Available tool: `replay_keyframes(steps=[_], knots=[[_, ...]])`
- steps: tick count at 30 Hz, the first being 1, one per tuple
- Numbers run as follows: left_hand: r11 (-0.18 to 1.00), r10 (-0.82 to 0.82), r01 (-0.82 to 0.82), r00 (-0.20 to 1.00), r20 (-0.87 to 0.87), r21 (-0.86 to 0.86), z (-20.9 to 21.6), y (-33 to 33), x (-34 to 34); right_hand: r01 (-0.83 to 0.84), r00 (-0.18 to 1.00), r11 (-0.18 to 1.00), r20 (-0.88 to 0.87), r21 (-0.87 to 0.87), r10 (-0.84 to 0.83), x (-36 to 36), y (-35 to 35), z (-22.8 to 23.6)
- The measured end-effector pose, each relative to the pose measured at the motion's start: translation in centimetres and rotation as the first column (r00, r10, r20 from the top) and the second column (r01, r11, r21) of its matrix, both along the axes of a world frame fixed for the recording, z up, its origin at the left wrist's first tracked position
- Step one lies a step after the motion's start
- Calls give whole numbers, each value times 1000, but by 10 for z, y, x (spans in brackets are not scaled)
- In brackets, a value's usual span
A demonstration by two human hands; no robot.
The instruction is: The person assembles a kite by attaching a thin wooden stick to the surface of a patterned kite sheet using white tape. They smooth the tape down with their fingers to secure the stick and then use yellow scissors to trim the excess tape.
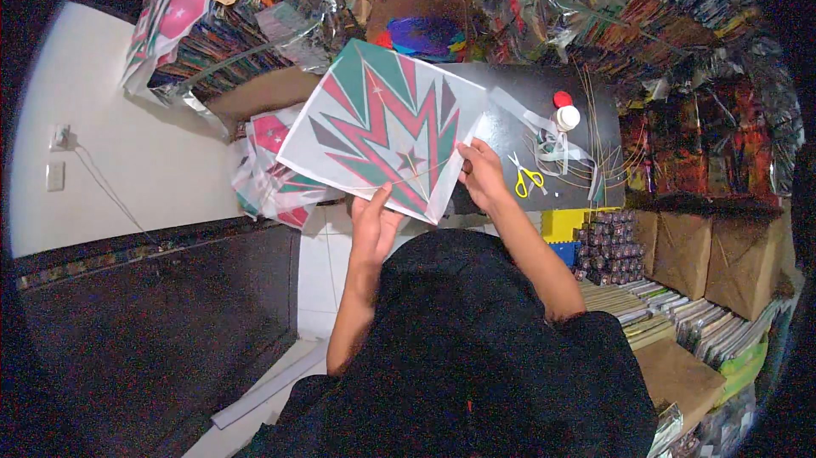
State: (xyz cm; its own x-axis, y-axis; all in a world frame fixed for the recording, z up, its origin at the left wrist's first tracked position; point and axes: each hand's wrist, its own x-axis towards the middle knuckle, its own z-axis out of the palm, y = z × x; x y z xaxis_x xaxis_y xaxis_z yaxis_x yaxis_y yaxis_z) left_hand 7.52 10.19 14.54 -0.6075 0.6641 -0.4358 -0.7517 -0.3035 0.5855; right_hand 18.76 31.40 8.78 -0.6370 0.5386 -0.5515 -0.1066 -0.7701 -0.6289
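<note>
A kite (387, 122) of white, green and pink paper, patterned with jagged shapes and a star, is held tilted over the near side of a dark table (501, 130). My left hand (372, 227) pinches its lower edge, thumb on top and fingers underneath. Around the kite's right edge, my right hand (482, 174) is closed, near the corner by the table. A thin light stick (416, 176) crosses the paper from one hand toward the other. What lies under the kite is hidden.
Yellow-handled scissors (529, 179), a white container (566, 119), a red round thing (562, 99), tangled strips (557, 153) and thin sticks (599, 152) lie to the right. Similar printed papers (276, 152) hang at left. Packed stacks (688, 24) surround the table; spool-like rolls (610, 247) stand right.
</note>
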Motion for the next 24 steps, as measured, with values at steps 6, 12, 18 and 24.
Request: replay_keyframes(steps=[6,12,18,24], knots=[[1000,-19,19,999,44,-5,2,14,3,4,1000,998,-16,66,-3,1,6,16],[999,-19,20,1000,24,-29,3,19,1,38,997,994,68,101,-45,13,15,27],[999,42,-41,999,24,-28,-14,14,-19,-330,836,591,518,736,-178,86,35,-36],[998,64,-64,998,0,20,-7,17,-23,-592,645,192,603,783,-469,145,29,-51]])
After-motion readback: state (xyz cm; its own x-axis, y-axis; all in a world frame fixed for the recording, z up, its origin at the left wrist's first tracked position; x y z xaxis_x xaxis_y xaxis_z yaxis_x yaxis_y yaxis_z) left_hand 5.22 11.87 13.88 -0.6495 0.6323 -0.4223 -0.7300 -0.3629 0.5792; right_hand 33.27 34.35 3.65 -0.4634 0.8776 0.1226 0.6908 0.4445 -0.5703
